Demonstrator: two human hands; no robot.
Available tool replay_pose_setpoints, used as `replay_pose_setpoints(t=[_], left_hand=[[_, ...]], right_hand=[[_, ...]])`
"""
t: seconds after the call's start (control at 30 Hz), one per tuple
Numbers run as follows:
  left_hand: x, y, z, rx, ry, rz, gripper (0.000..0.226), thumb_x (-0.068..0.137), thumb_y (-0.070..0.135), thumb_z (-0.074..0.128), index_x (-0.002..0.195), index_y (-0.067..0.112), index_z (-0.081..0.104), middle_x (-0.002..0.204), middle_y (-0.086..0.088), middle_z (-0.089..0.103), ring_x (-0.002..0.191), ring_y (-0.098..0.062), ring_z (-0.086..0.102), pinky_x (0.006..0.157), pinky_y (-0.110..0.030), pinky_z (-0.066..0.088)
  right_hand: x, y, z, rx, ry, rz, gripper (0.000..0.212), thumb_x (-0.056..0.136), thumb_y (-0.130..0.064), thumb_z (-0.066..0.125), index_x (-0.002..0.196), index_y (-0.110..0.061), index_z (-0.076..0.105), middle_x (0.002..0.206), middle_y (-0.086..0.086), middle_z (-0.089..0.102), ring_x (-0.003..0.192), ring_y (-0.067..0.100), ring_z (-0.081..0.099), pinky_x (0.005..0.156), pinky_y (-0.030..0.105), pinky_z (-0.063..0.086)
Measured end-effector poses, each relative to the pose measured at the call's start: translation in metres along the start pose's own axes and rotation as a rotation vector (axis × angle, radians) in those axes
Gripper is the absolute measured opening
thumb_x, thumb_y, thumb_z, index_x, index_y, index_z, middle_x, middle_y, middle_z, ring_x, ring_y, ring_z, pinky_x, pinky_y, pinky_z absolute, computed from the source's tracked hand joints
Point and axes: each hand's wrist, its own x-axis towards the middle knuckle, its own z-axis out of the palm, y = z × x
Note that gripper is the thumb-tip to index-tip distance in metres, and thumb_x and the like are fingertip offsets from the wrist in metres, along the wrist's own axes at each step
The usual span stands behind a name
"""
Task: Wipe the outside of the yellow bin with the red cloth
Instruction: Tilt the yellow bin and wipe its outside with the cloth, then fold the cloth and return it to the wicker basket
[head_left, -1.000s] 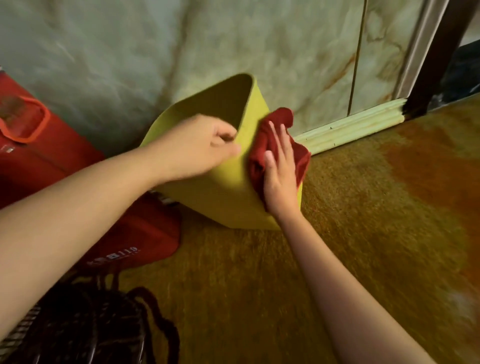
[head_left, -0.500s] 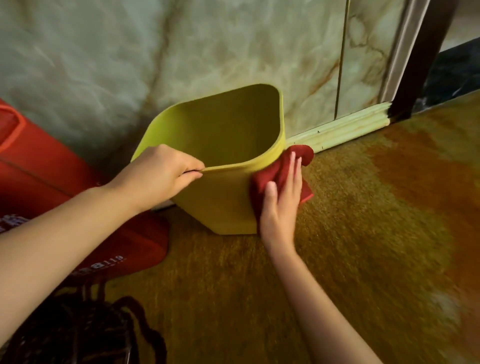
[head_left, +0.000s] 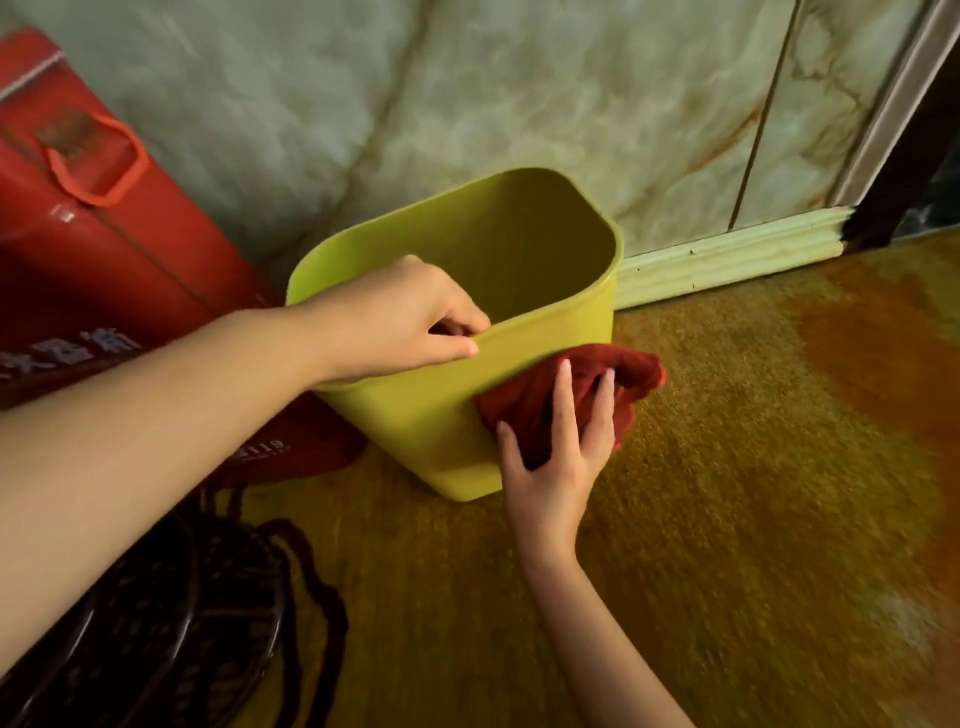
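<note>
The yellow bin (head_left: 415, 410) stands on the floor near the wall, its open top facing up and toward me. My left hand (head_left: 400, 317) grips the near rim, thumb outside and fingers curled inside. My right hand (head_left: 558, 457) presses the bunched red cloth (head_left: 628, 371) flat against the bin's near right outer wall, fingers spread over the cloth. Part of the cloth sticks out past the bin's right corner.
A red bag (head_left: 98, 249) with a loop handle leans against the marble wall at the left, touching the bin. A dark wire fan guard (head_left: 156, 629) lies at the lower left. A pale skirting board (head_left: 727, 254) runs behind. Brown-orange floor (head_left: 753, 493) stretches to the right.
The bin has swung from tilted toward the left to more upright, its opening now facing me. My right hand and the cloth slid down along the outer wall. My left hand shifted along the rim.
</note>
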Motion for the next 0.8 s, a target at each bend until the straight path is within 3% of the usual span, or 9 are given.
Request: replay_pose_setpoints(t=[0.13,0.2,0.27,0.33,0.37,0.5,0.6,0.7,0.8], left_hand=[[-0.016,0.003,0.002,0.037,0.003,-0.018,0.034,0.071,0.006,0.063,0.104,0.015,0.065,0.098,-0.009,0.073,0.085,-0.01,0.062,0.073,-0.022,0.04],[-0.036,0.001,0.005,0.046,0.071,-0.081,0.044,0.072,0.007,0.065,0.114,0.02,0.06,0.105,-0.005,0.071,0.091,-0.005,0.056,0.077,-0.015,0.037],[-0.066,0.007,0.017,-0.027,0.337,-0.103,0.045,0.075,0.01,0.063,0.118,0.021,0.056,0.109,0.001,0.068,0.09,0.004,0.052,0.085,-0.012,0.039],[-0.101,0.022,0.045,-0.185,0.64,-0.142,0.031,0.078,0.008,0.058,0.108,0.016,0.062,0.099,0.006,0.068,0.086,0.0,0.061,0.082,-0.015,0.048],[-0.118,0.029,0.064,-0.304,0.701,-0.208,0.026,0.08,0.007,0.056,0.103,0.016,0.064,0.094,0.007,0.069,0.084,-0.001,0.064,0.079,-0.015,0.05],[-0.146,0.036,0.132,-0.904,0.422,-0.615,0.026,0.086,0.016,0.053,0.11,0.021,0.061,0.102,0.011,0.068,0.095,0.004,0.062,0.089,-0.021,0.05],[-0.142,0.025,0.164,-1.26,0.187,-0.884,0.038,0.084,0.034,0.054,0.122,0.026,0.051,0.127,0.004,0.056,0.114,-0.007,0.052,0.103,-0.034,0.04],[-0.14,0.026,0.186,-1.441,-0.008,-0.916,0.017,0.08,0.034,0.061,0.095,0.03,0.066,0.113,0.0,0.066,0.107,-0.015,0.058,0.096,-0.036,0.044],[-0.145,0.029,0.194,-1.481,0.043,-0.869,0.011,0.078,0.023,0.065,0.087,0.024,0.07,0.094,0.001,0.072,0.093,-0.013,0.066,0.078,-0.028,0.053]], right_hand=[[-0.021,0.0,-0.007,0.057,-0.1,0.144,0.081,0.077,-0.016,0.07,0.133,-0.047,0.022,0.151,-0.006,0.012,0.136,0.005,0.006,0.114,0.037,0.016],[-0.029,-0.002,-0.012,0.072,-0.121,0.16,0.077,0.078,-0.014,0.069,0.133,-0.044,0.024,0.152,-0.003,0.019,0.135,0.004,0.011,0.113,0.033,0.018],[-0.035,-0.003,-0.016,0.074,-0.126,0.162,0.075,0.079,-0.013,0.067,0.134,-0.041,0.025,0.152,0.0,0.027,0.131,0.0,0.017,0.109,0.018,0.016],[-0.044,-0.005,-0.018,0.057,-0.148,0.157,0.074,0.08,-0.012,0.066,0.136,-0.039,0.025,0.15,0.0,0.031,0.127,-0.001,0.022,0.102,0.001,0.011],[-0.049,-0.005,-0.02,0.048,-0.161,0.155,0.073,0.08,-0.011,0.065,0.137,-0.037,0.027,0.149,0.001,0.034,0.127,0.0,0.025,0.1,-0.001,0.01],[-0.073,-0.006,-0.031,0.056,-0.253,0.199,0.075,0.08,-0.01,0.065,0.136,-0.041,0.026,0.141,-0.009,0.041,0.127,0.001,0.034,0.107,0.02,0.026],[-0.087,-0.007,-0.044,0.078,-0.381,0.198,0.08,0.08,-0.012,0.066,0.139,-0.044,0.022,0.129,-0.037,0.031,0.12,-0.021,0.028,0.106,0.022,0.029],[-0.095,-0.012,-0.057,0.102,-0.504,0.171,0.088,0.08,-0.012,0.066,0.133,-0.058,0.014,0.14,-0.029,0.035,0.128,-0.017,0.026,0.11,0.03,0.032],[-0.096,-0.015,-0.066,0.143,-0.583,0.184,0.093,0.079,-0.011,0.068,0.135,-0.058,0.011,0.145,-0.023,0.035,0.134,-0.006,0.029,0.109,0.039,0.037]])
